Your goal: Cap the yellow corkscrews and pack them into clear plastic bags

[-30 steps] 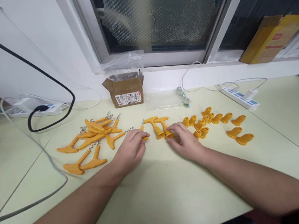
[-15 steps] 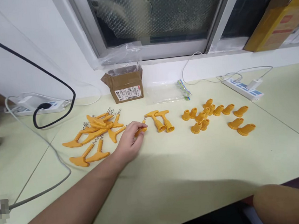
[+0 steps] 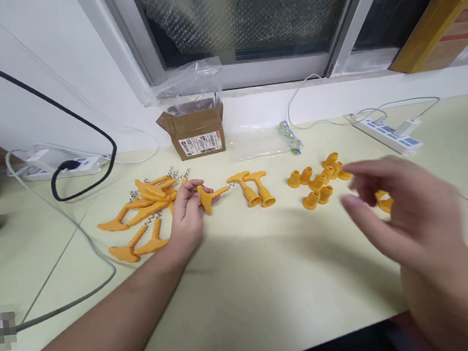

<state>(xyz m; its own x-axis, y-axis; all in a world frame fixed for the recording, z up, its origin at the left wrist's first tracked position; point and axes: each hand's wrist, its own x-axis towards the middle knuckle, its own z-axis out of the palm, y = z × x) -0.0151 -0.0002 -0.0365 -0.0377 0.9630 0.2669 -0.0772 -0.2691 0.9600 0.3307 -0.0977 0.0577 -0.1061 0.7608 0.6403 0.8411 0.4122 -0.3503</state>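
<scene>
My left hand is closed on the T-shaped handle of a yellow corkscrew, whose metal spiral points right. Just left of that hand lies a pile of similar corkscrews with bare spirals. Two corkscrews fitted with sleeves lie side by side to the right of the held one. Blurred by motion, my right hand hovers over the right side of the table, thumb and index finger apart. Several yellow flared sleeves stand or lie around its fingertips; the hand hides some of them.
A brown cardboard box with clear plastic stands against the wall. Beside it lies a clear plastic bag. White power strips and cables lie at the back and left. A yellow carton leans at the window.
My left hand has shifted slightly left and turned, bringing the corkscrew's handle and shaft into view. My right hand has come up from the lower right edge to the sleeves.
</scene>
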